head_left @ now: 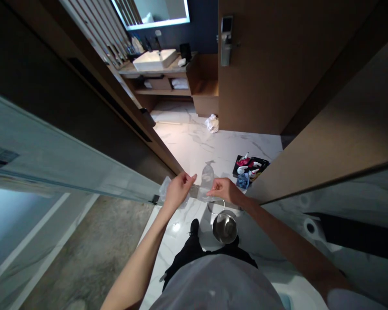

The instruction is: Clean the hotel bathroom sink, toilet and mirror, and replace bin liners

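Both of my hands are out in front of me above the bathroom threshold. Thumb and fingers of my left hand [180, 188] are pinched together, and thin clear plastic bag material [164, 187] hangs around it. My right hand [224, 190] also pinches translucent plastic [204, 193] at its fingertips. Whether the two pieces belong to one bag I cannot tell. Below my right hand, a round metal bin [225, 228] stands open on the floor by my feet. A thin metal ring [216, 207] lies just beyond it.
A black caddy [234, 166] with bottles and cloths sits past the threshold by the right wall. Crumpled white material [212, 123] lies near the brown door [255, 77]. Farther off is a counter with a white sink [155, 60]. A glass panel [67, 146] borders the left.
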Motion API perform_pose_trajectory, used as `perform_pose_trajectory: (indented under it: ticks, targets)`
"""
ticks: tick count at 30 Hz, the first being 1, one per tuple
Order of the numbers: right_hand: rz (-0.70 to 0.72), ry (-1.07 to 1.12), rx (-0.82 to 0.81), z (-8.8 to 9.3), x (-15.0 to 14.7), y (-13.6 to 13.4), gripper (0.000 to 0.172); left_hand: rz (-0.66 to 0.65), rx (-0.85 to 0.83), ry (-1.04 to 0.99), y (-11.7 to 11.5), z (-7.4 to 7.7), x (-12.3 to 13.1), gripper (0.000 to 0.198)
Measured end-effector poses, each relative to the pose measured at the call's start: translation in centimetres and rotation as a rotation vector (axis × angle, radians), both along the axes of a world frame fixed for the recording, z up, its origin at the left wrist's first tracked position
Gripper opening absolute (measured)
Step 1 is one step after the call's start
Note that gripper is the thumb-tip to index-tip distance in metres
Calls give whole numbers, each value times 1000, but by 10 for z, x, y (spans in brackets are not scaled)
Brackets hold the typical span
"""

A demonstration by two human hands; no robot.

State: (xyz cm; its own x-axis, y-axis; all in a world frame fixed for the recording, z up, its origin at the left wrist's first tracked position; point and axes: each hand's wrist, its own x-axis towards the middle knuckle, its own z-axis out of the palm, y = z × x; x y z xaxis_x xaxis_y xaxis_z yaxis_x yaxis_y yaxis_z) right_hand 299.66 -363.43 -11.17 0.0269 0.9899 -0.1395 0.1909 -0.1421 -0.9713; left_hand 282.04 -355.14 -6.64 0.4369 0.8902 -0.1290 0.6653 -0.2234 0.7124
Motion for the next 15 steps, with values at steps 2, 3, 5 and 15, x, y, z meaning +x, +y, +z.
perform_pose_trajectory:
  ticks: [2,3,5,15]
  targets:
    - [50,-13,65,4,-18,4,44,-211,-374,-113,-15,1,-9,59]
    - [71,-29,88,6,-27,5,45,-284,-523,-193,-20,0,-14,61]
    - [125,8,82,10,-41,7,47,-287,-684,-345,-24,-3,-23,61]
    - [-151,28,-18,9,-136,29,38,-380,-573,-331,33,-18,-107,59]
